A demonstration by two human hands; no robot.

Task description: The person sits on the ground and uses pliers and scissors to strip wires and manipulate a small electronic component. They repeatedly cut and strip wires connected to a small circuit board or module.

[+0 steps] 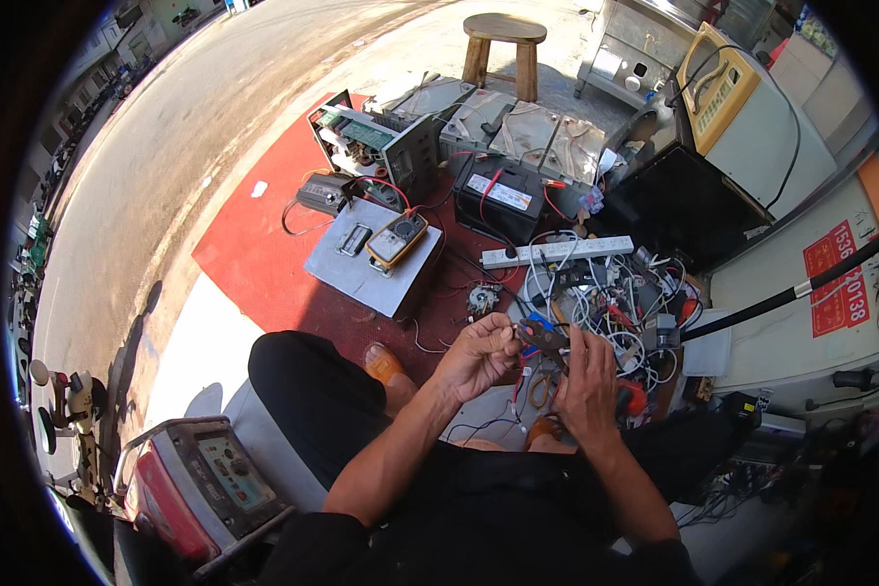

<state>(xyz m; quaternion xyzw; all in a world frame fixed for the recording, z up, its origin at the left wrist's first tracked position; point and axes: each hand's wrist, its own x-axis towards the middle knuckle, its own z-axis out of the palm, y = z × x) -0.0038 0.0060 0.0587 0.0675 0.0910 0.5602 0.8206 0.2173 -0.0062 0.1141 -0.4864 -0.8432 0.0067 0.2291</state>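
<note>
My right hand (588,389) is closed on a pair of dark pliers (541,338), held in front of my lap. Close by on the left, my left hand (481,359) pinches something small at the head of the pliers; it is too small to make out. A blue piece shows beside the pliers, and I cannot tell whether it belongs to them. Below the hands, thin coloured wires (481,426) run down between my legs. A pair of scissors with tan handles (540,391) lies just under the pliers.
A metal case (347,269) carries a yellow multimeter (397,239). Beyond stand a black battery (501,198) and an opened electronic unit (386,142). Tangled cables (606,303) and a white power strip (557,252) lie to the right. A red-sided machine (190,483) stands at left.
</note>
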